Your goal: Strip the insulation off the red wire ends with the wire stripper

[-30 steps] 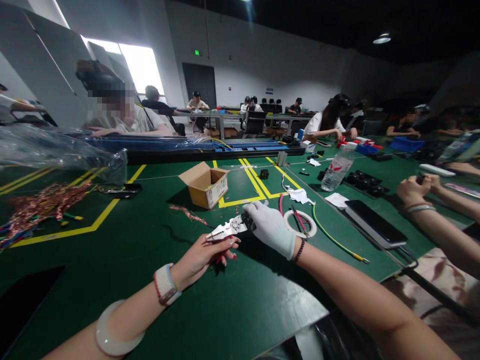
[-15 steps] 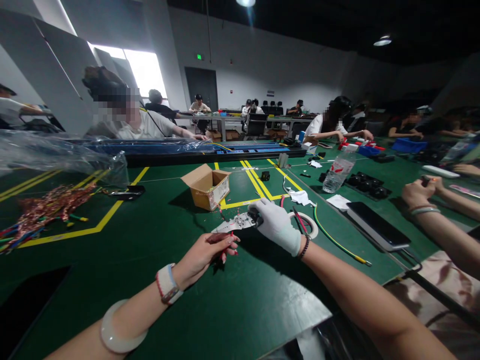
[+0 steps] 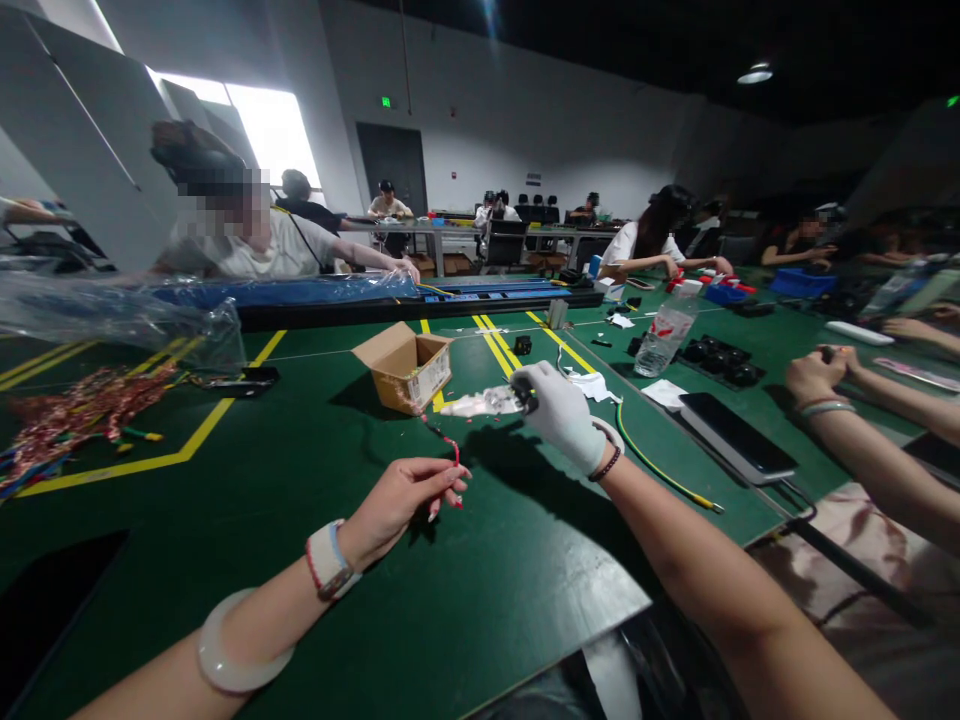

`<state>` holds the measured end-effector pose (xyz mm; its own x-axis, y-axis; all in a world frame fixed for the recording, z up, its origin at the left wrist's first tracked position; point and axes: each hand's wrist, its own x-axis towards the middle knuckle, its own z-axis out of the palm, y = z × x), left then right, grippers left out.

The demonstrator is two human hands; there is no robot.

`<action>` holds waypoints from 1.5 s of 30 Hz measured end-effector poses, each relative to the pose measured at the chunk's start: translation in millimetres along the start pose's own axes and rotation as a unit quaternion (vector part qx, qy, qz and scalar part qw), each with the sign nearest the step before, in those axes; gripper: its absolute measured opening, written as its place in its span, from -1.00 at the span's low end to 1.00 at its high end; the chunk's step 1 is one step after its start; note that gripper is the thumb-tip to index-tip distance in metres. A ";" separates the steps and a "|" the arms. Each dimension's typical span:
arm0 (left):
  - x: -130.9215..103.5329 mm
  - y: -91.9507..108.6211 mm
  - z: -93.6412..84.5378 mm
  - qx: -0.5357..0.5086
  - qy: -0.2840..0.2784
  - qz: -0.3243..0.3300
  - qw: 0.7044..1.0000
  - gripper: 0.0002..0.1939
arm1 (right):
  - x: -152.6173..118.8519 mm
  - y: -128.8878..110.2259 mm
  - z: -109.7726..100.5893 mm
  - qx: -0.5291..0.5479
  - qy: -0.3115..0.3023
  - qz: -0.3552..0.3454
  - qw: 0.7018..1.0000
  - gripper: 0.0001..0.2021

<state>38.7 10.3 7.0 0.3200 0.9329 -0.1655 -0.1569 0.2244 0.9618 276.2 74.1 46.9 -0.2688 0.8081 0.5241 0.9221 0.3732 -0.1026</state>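
Observation:
Between the thumb and fingers of my left hand (image 3: 420,490) is a short red wire (image 3: 456,452), its upper end sticking up. My right hand (image 3: 559,405), in a white glove, is wrapped round the dark handles of a metal wire stripper (image 3: 484,403). The tool's blurred jaws point left, above and apart from the wire. Just behind them stands an open cardboard box (image 3: 409,385). A green-yellow cable (image 3: 652,465) lies to the right of my glove, and a roll of tape (image 3: 609,433) is partly hidden behind it.
Bundled copper wires (image 3: 90,415) lie at the left near clear plastic film (image 3: 187,320). At the right are a water bottle (image 3: 666,335), a phone (image 3: 739,435) and a person's hands (image 3: 821,380). Another person (image 3: 247,230) leans over the long blue part behind.
My right hand has lifted the wire stripper up and away from the red wire in my left hand. The whole view has shifted slightly.

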 end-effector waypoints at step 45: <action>-36.5 25.2 -41.8 0.138 0.229 0.220 0.938 -0.55 | 97.5 -68.3 45.8 0.657 -0.511 0.133 0.537 -0.78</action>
<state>-16.0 -6.2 28.1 -0.1645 0.9553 0.2458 0.0896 -0.2337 0.9682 174.3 148.2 66.3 -0.8084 0.4897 -0.3266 0.1528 -0.3613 -0.9199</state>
